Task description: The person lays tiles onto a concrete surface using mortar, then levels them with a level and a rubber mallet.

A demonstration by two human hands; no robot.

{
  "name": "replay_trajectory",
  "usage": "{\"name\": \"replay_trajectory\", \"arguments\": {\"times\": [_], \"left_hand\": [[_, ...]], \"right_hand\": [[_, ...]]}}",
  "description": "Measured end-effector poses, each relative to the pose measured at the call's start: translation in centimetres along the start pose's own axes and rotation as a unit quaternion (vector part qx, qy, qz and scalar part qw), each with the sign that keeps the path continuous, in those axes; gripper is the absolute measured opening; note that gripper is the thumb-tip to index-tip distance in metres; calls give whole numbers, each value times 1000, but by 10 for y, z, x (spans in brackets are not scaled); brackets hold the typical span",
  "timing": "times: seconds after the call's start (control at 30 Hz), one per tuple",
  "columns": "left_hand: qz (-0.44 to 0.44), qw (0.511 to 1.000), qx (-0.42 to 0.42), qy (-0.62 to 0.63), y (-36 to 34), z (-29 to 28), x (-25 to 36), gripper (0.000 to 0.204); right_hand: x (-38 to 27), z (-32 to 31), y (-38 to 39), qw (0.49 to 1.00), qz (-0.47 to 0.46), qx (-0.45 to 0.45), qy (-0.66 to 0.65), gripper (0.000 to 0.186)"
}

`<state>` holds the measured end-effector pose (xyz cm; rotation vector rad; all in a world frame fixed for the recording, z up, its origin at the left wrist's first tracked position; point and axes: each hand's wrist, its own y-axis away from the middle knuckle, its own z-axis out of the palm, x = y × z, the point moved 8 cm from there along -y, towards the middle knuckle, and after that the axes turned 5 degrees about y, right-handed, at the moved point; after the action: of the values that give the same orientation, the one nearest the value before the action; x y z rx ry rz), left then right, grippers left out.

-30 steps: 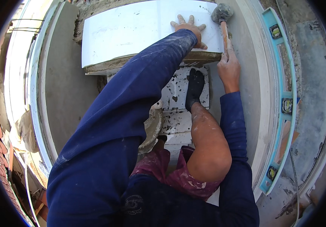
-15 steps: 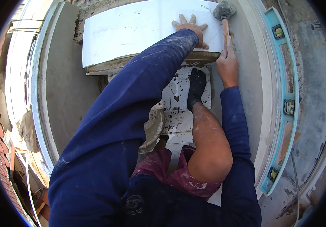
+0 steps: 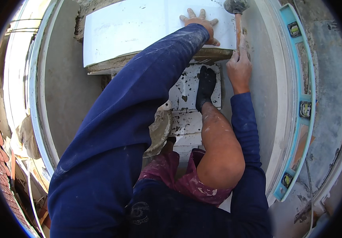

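Observation:
Spread flat, my left hand (image 3: 199, 25) rests on the right part of a large white tile (image 3: 125, 33), fingers apart and dusty. The tile lies on a thick bed of mortar (image 3: 115, 64) that shows along its near edge. In my right hand (image 3: 239, 69) is a rubber mallet (image 3: 237, 25), gripped by its wooden handle. The dark, mortar-smeared mallet head is over the tile's far right corner; whether it touches the tile, I cannot tell. My left sleeve covers part of the tile's near edge.
Grey walls flank the steps left (image 3: 69, 79) and right (image 3: 260, 67). A light-blue spirit level (image 3: 305, 85) lies along the right ledge. Below the tile are mortar-spattered white steps (image 3: 187, 121), where my socked foot (image 3: 206, 87) stands. A mortar-caked round container (image 3: 161, 129) sits partly behind my left arm.
The view has shifted slightly, with the tile and mallet appearing a little higher. My left hand stays spread on the tile, and my right hand keeps its hold on the mallet.

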<state>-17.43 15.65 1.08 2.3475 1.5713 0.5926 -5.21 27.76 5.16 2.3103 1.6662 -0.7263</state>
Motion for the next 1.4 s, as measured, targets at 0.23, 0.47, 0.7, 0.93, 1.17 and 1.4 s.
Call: {"name": "replay_trajectory", "arguments": {"times": [0.23,0.47,0.7,0.93,1.17,1.4], "left_hand": [[29,999,3,-14,1,3,-4,90],[45,997,59,17,44,10,-123,68],[-270,954,124,40,169,21,-337,67],[-359,872,206,262,230,48,-421,48],[-366,835,198,361,232,63,-440,44],[-343,818,215,408,228,76,-448,47]], "right_hand": [[-1,-11,-1,998,-57,39,-14,60],[4,-10,3,1000,1,-14,3,59],[-9,-19,11,998,-51,7,-40,56],[-38,-13,21,998,-46,-44,3,56],[-67,12,44,992,-97,-77,-33,58],[-73,36,46,987,-93,-131,0,58]]}}
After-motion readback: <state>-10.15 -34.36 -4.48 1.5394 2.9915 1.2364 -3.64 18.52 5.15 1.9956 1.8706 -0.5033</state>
